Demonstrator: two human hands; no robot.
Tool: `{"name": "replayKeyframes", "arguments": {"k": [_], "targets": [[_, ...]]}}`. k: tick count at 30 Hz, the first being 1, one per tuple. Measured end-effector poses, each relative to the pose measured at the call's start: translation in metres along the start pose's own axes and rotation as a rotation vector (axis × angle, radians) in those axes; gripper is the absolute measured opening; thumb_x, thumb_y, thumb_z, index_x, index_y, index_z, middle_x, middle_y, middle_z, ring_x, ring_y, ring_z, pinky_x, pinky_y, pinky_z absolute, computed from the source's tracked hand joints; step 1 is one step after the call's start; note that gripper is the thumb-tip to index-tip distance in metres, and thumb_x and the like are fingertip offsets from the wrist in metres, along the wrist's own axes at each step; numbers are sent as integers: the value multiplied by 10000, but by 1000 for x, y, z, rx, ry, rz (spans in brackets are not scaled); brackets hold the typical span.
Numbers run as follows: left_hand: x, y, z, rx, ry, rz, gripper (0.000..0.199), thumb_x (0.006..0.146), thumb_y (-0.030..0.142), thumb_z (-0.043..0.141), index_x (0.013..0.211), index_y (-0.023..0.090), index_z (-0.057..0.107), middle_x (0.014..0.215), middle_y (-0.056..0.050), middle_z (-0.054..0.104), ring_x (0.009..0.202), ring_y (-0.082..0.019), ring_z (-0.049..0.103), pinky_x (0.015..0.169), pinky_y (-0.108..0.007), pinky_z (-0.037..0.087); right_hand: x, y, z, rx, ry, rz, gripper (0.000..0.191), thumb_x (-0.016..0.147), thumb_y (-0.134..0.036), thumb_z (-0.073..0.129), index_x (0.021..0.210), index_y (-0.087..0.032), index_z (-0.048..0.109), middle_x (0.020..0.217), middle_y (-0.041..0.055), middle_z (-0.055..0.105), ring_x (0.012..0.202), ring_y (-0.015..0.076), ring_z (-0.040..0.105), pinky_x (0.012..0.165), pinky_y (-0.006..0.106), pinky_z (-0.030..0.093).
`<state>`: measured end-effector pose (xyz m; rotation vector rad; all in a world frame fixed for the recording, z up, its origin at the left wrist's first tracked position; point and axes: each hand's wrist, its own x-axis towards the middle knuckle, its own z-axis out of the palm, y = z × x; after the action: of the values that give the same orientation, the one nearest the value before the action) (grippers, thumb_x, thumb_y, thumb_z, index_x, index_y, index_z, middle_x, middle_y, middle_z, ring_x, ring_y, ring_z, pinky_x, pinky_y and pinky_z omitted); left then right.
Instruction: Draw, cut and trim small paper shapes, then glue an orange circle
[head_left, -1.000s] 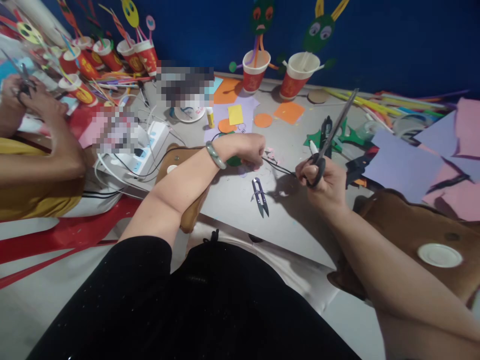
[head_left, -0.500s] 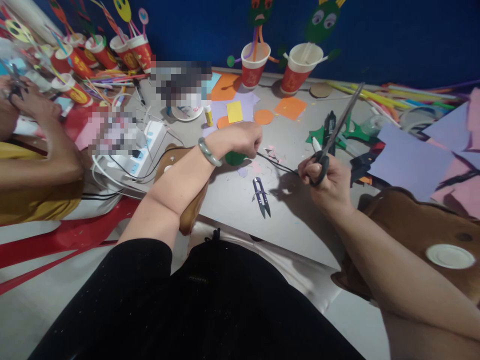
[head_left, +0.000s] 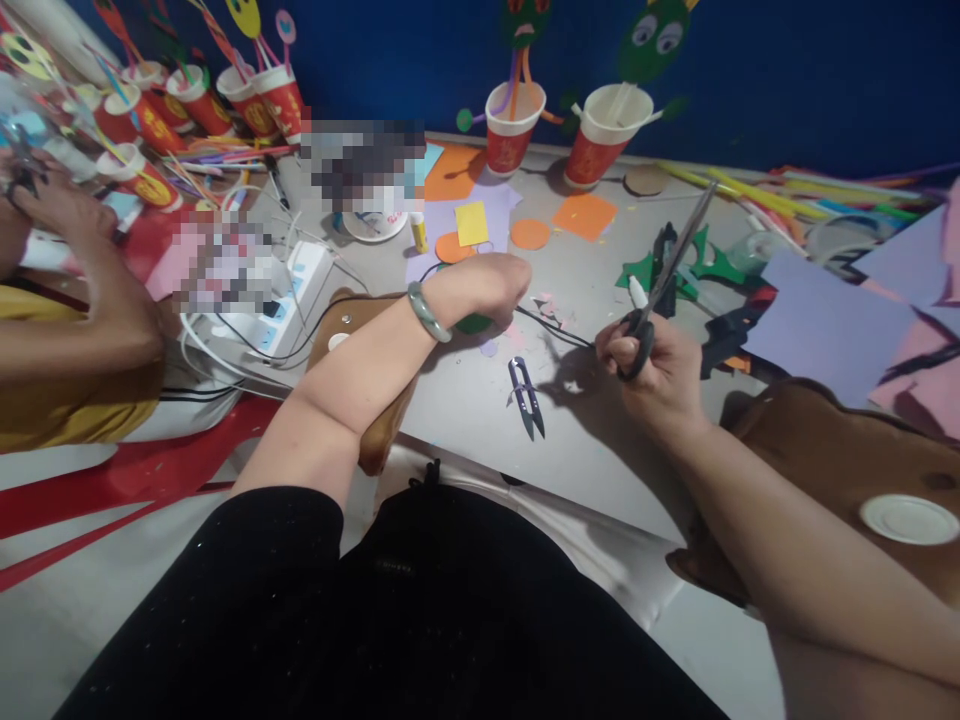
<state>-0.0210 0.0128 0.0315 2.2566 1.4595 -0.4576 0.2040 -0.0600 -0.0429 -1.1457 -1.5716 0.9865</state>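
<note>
My left hand (head_left: 501, 288), with a bangle at its wrist, is closed above the table. A thin black cord (head_left: 553, 328) stretches from it to my right hand (head_left: 660, 365); the fingers of the left are mostly hidden. My right hand is wrapped round the black handles of a pair of scissors (head_left: 684, 250), blades pointing up and away. A green paper round (head_left: 474, 323) lies partly under my left hand. On the table between my forearms are thread snips (head_left: 527, 398), with pink paper scraps (head_left: 551, 308) beyond them.
Paper cups (head_left: 514, 130) with paper figures stand at the back. A power strip (head_left: 291, 300) with cables lies left, beside a co-worker's arm (head_left: 90, 300). Purple paper sheets (head_left: 814, 320), a black marker (head_left: 664, 250) and drinking straws (head_left: 787, 190) lie right. Brown stools (head_left: 817, 450) flank the table edge.
My left hand has shifted slightly right and down, and a dark loop of cord now shows above its wrist. The scissors remain in my right hand, nearly still.
</note>
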Motion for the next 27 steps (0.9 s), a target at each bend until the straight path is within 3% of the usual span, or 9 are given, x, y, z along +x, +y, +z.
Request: {"name": "replayKeyframes", "arguments": {"k": [7,11,17,23,27], "targets": [[0,-13,-2,-122,146,36,289,753,133,645,968,178,832,859,-75,731,895,-212,646,779,-323,425,-1,4,3,34,130,-191,618,856,-781,713,644,-230,531,579,-4,525,556,154,484,562,340,359],[-4,-21,-9,-166,322,-24,320,844,166,571,1049,170,817,1012,-109,777,998,-235,660,870,-348,450,-6,-2,1,49,233,-331,518,883,-679,729,677,-231,569,653,26,594,563,167,507,553,352,381],[-4,-27,-17,-202,492,-116,359,958,196,478,1157,175,776,1141,-133,786,1097,-244,670,932,-359,451,-8,-6,-7,-205,34,-346,483,857,-656,763,669,-252,576,674,39,639,625,204,577,646,382,477],[1,-31,-13,-237,480,-113,350,936,191,513,1159,177,782,1142,-125,783,1096,-249,677,942,-351,456,-4,3,-6,-345,-90,-536,563,820,-683,805,630,-259,488,612,21,609,627,211,582,685,401,470],[3,-31,-10,-230,430,-88,345,879,156,555,1118,167,803,1130,-120,793,1058,-232,688,921,-324,461,-4,2,-4,-394,-226,-628,576,867,-769,707,666,-260,526,687,37,656,643,211,566,698,417,465]]}}
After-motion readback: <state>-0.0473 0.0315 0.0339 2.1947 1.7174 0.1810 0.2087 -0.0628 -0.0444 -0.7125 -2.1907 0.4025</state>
